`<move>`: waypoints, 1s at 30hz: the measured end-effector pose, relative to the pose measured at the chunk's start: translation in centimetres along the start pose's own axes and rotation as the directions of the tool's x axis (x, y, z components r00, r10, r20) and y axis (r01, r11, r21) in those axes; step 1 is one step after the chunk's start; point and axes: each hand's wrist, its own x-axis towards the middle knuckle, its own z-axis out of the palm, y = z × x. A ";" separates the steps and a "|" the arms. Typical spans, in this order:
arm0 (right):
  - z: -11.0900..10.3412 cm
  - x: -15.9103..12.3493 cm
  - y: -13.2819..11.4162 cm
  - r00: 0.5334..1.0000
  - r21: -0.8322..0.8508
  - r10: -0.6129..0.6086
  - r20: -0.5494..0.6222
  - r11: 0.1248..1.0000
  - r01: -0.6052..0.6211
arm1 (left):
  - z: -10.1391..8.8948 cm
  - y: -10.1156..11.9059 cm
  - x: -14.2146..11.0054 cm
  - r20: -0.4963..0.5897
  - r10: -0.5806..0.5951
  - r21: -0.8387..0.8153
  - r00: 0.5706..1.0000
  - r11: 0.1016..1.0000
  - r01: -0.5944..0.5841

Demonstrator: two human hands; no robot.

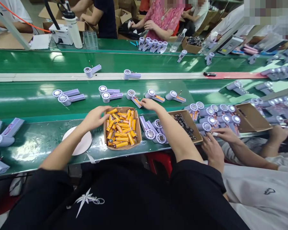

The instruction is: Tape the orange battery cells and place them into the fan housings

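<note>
Touching a lilac device (131, 94), seemingly — the right hand (148, 104).

No lettering, label, brand or number can be read here.

1. A green counter (19, 103) runs from 9 to 3 o'clock.
2. A pale strip (62, 76) divides it at 10 o'clock.
3. Glare whitens it near 9.
4. A post (11, 25) slants at 10.
5. Cardboard boxes (123, 18) sit near 12.
</note>
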 end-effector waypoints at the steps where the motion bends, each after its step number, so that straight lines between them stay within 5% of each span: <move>1: 0.3 0.3 -0.2 1.000 0.000 0.011 0.016 1.000 -0.011 | -1.1 -0.8 -4.0 -0.052 -0.072 0.019 0.996 0.997 0.073; 3: 0.5 0.8 -0.6 0.998 -0.005 0.045 0.048 0.999 -0.045 | -2.6 -2.5 -11.4 -0.114 -0.178 0.056 0.977 0.981 0.186; 5: 0.4 1.2 -0.9 0.992 -0.011 0.096 0.085 0.995 -0.095 | -3.0 -3.9 -17.3 -0.034 -0.207 0.126 0.978 0.970 0.210; 9: -1.2 0.4 -1.6 0.970 -0.048 0.215 0.114 0.976 -0.211 | -2.3 -5.4 -23.2 0.138 -0.242 0.282 0.960 0.939 0.196; 13: -0.8 -5.3 -5.7 0.958 -0.017 0.217 -0.185 0.974 -0.224 | -2.8 -4.3 -23.2 -0.037 -0.161 0.293 0.986 0.942 0.165; 14: 0.1 -7.6 -7.5 0.959 0.060 0.125 -0.255 0.992 -0.113 | -3.1 -3.4 -22.7 -0.134 -0.126 0.290 0.983 0.943 0.160; 16: 2.8 -12.4 -11.7 0.962 0.305 -0.175 -0.209 0.923 0.234 | -3.4 -1.3 -21.5 -0.327 -0.045 0.280 0.944 0.949 0.142; 18: 6.0 -16.7 -15.9 0.885 0.568 -0.455 -0.102 0.704 0.427 | -3.3 0.9 -19.9 -0.437 0.040 0.280 0.898 0.955 0.093; 21: 10.0 -20.3 -20.4 0.728 0.806 -0.685 -0.021 0.419 0.418 | -2.6 3.0 -17.7 -0.456 0.148 0.297 0.877 0.955 -0.007; 24: 12.1 -20.7 -21.4 0.645 0.762 -0.764 -0.007 0.414 0.498 | -2.3 3.4 -16.7 -0.502 0.150 0.241 0.852 0.970 -0.028; 27: 12.1 -19.7 -19.7 0.690 0.607 -0.721 0.060 0.576 0.548 | -2.5 2.7 -17.0 -0.591 0.028 0.130 0.806 0.990 0.061; 30: 10.7 -17.9 -17.1 0.819 0.560 -0.568 -0.084 0.653 0.510 | -2.0 2.3 -17.6 -0.618 -0.098 0.026 0.780 0.989 0.145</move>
